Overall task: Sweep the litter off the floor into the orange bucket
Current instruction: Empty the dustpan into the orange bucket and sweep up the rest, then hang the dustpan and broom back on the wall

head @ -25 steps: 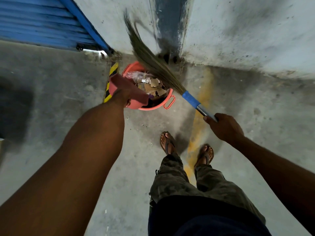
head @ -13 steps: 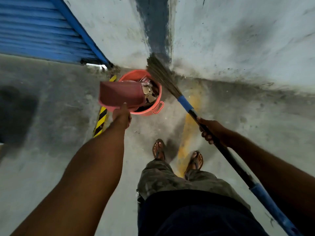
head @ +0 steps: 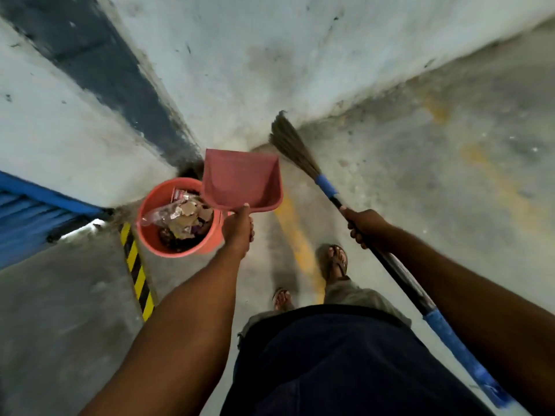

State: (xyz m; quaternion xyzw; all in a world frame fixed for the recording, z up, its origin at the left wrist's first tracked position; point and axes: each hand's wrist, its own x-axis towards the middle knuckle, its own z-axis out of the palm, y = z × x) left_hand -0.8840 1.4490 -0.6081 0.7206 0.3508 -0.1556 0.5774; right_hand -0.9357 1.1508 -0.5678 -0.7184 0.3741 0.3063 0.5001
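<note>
Step in hand: I judge the emptying step is finishing; the litter (head: 183,217), paper scraps and clear wrap, lies inside the orange bucket (head: 156,246), which stands on the floor in the wall corner
Left hand (head: 238,232): fingers curled round the handle of the dustpan (head: 240,178), held raised, its near left corner overlapping the bucket's right rim in view; the pan looks empty
Right hand (head: 365,226): clamped round the dark shaft of the broom (head: 292,148), whose bristles point at the wall base, right of the pan
Next move: I would lower the pan flat to the floor and draw the bristles toward its lip; specks along the wall base are too blurred for me to call litter
Blue shutter (head: 27,211): far left, well apart from the work
Hazard strip (head: 136,271): yellow and black, on the floor just left of the bucket
Yellow line (head: 295,235): worn paint between bucket and broom
In the way: the sandalled foot (head: 335,261) stands near the sweep path; the corner leaves the bristles little room
</note>
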